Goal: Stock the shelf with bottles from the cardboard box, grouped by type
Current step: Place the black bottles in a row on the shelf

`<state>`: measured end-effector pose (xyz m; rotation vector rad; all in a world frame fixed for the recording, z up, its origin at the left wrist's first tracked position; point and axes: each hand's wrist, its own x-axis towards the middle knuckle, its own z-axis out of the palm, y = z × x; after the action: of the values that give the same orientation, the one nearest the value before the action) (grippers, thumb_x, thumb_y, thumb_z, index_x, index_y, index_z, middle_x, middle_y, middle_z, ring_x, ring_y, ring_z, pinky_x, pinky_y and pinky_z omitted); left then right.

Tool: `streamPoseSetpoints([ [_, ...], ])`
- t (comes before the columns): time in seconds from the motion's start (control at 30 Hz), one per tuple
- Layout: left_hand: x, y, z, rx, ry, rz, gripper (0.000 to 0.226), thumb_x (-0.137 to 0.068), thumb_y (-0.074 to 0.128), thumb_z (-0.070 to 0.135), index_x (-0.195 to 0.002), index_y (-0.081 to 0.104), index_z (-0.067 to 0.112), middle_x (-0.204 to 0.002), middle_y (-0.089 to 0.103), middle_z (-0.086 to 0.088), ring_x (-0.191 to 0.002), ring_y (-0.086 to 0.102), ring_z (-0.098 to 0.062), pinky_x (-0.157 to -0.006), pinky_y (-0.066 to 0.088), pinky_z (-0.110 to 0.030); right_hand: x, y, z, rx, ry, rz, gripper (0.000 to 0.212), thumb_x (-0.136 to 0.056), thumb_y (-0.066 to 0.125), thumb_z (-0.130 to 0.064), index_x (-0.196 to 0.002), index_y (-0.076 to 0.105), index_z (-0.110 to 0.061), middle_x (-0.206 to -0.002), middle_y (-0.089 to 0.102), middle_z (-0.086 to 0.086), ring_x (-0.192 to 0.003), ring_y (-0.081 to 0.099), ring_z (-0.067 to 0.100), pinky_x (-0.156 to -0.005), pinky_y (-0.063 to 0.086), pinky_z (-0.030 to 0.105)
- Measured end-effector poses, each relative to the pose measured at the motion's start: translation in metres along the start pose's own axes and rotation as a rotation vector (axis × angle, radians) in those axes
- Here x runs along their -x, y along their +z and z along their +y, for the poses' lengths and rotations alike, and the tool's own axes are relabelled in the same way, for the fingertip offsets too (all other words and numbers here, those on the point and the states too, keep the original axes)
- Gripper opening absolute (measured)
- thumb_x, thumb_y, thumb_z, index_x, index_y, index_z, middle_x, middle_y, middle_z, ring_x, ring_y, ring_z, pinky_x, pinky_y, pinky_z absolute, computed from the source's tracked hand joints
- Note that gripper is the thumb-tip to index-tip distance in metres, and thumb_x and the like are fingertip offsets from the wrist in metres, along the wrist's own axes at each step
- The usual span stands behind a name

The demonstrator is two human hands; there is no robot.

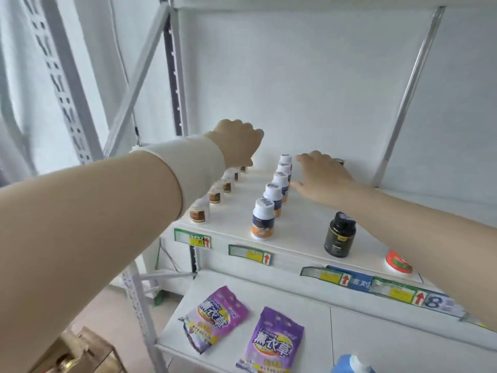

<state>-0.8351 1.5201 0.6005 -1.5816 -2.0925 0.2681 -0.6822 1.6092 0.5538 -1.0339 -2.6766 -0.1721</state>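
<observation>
Filling rows at the back of the shelf [304,230].
Reaching in with left hand [236,144], fingers curled, hold hidden; right hand [322,179] spread flat beside 5 white bottles [273,196]. Next: fill the black bottle [340,235] row.

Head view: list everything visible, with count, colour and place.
brown-label bottles: at least five, white with brown labels, left row, upper shelf
blue-label bottles: five, white caps, blue-orange labels, middle row
black bottle: one, black, upper shelf front right
red-topped container: one, red-white, upper shelf's right front edge
purple pouches: two, purple, lower shelf
blue bottle: one, blue, bottom edge
cardboard box: one, brown, bottom left
price tags: several, green-yellow, shelf edge
shelf unit: one, white
left hand: fingers curled, back of left row
right hand: back, beside middle row
</observation>
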Motion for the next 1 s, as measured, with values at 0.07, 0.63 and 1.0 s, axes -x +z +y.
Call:
streamPoseSetpoints([
  [0.07, 0.039, 0.004, -0.028, -0.053, -0.036, -0.045, 0.050, -0.091, 0.055, 0.036, -0.131, 0.042, 0.009, -0.120, 0.055, -0.011, -0.110, 0.054, -0.030, -0.074, 0.038, -0.034, 0.006, -0.001, -0.043, -0.001, -0.069, 0.007, 0.044, -0.091, 0.049, -0.029, -0.129, 0.041, -0.009, -0.127, 0.045, 0.016, -0.117, 0.043, 0.033, -0.088, 0.037, 0.038],
  [0.63, 0.392, 0.194, -0.302, 0.004, -0.477, -0.495, 0.043, -0.091, 0.055, 0.030, -0.127, 0.045, 0.008, -0.118, 0.056, -0.010, -0.109, 0.055, -0.029, -0.072, 0.037, -0.033, 0.028, 0.122, -0.486, -0.032, -0.625, -0.263, 0.059, -0.094, 0.043, -0.038, -0.143, 0.024, -0.010, -0.145, 0.032, 0.013, -0.134, 0.031, 0.029, -0.105, 0.031, 0.039],
  [1.0, 0.528, 0.392, -0.363, 0.215, -0.675, -0.801, 0.047, -0.090, 0.057, 0.033, -0.128, 0.044, 0.008, -0.126, 0.055, -0.011, -0.116, 0.053, -0.029, -0.087, 0.045, -0.037, 0.015, 0.294, -0.657, 0.039, -0.871, -0.533, 0.055, -0.093, 0.045, -0.039, -0.138, 0.031, -0.010, -0.140, 0.039, 0.011, -0.130, 0.036, 0.028, -0.104, 0.034, 0.038],
])
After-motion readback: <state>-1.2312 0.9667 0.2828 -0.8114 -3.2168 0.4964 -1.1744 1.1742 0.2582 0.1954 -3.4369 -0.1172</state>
